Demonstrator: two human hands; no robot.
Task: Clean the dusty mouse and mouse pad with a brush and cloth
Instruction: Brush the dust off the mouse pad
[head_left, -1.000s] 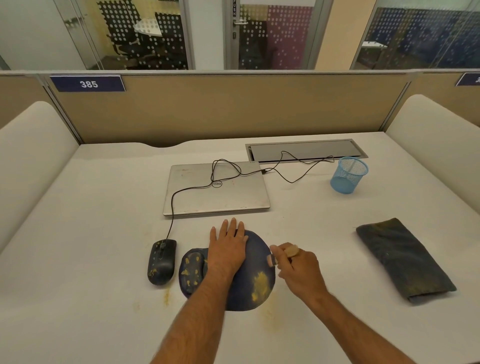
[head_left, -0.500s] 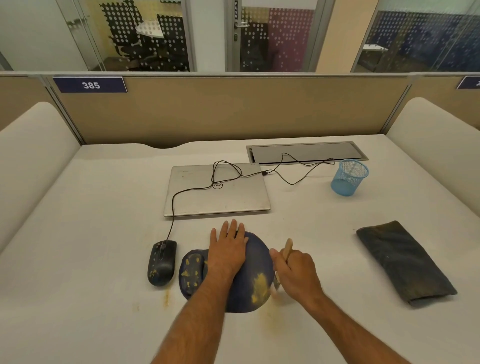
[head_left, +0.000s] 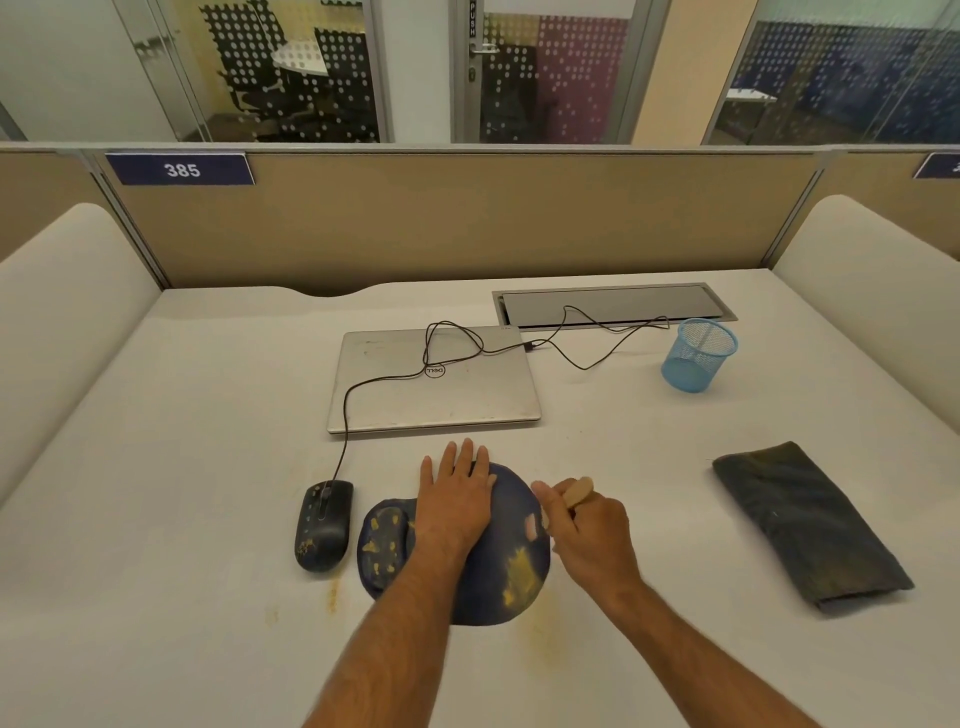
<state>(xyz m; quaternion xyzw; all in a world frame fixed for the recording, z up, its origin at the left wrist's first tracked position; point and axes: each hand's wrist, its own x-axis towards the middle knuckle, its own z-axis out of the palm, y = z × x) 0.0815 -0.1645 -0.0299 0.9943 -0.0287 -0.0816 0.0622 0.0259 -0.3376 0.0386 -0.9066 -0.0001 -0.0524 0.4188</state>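
Navy, dust-streaked oval mouse pad (head_left: 511, 561) lies near the white desk's (head_left: 182, 467) front edge, pinned by your flat, straight-fingered left hand (head_left: 457, 499); your right hand (head_left: 589, 535) grips a wooden-handled brush (head_left: 576, 492) at its right rim. The dusty black wired mouse (head_left: 323, 525) sits just left and the folded dark cloth (head_left: 808, 525) well right, with bare desk between; readable text: "DELL" on the closed silver laptop (head_left: 434, 379), "385" on the blue partition label (head_left: 182, 169).

The mouse pad (head_left: 498, 566) at lower centre looks like matt dark-blue fabric smeared with yellow dust. The mouse (head_left: 323, 525) is black plastic, faintly glossy. The brush (head_left: 577, 491) handle looks wooden. The cloth (head_left: 808, 525) at right is dark, rough textile. The laptop (head_left: 434, 382) lid is brushed silver metal; the pen cup (head_left: 698, 354) is blue mesh.
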